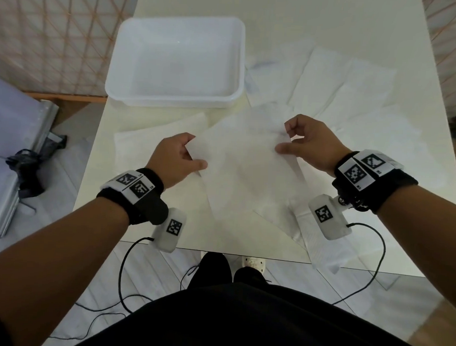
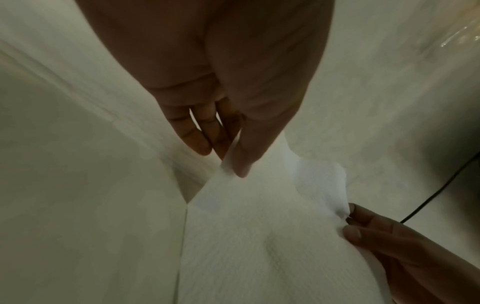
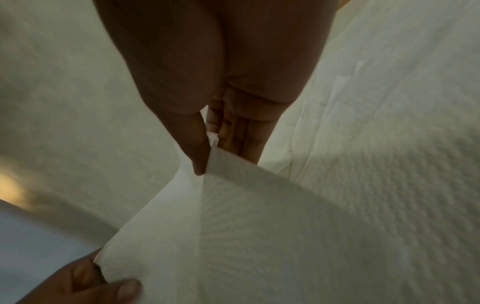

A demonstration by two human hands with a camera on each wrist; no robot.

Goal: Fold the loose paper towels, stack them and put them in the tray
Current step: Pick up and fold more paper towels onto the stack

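A white paper towel (image 1: pixel 244 168) hangs spread between my two hands above the near part of the table. My left hand (image 1: pixel 176 161) pinches its left edge between thumb and fingers, which the left wrist view shows up close on the paper towel (image 2: pixel 259 236). My right hand (image 1: pixel 305 144) pinches the right edge, thumb on top; the right wrist view shows the paper towel (image 3: pixel 259 236) held taut. The white plastic tray (image 1: pixel 127 63) stands at the far left of the table with nothing in it.
Several more loose paper towels (image 1: pixel 343 83) lie flat at the right and far side of the white table (image 1: pixel 307 14). Another towel (image 1: pixel 155 133) lies by the tray's near edge. One towel (image 1: pixel 322 250) overhangs the table's near edge. Cables hang from both wrists.
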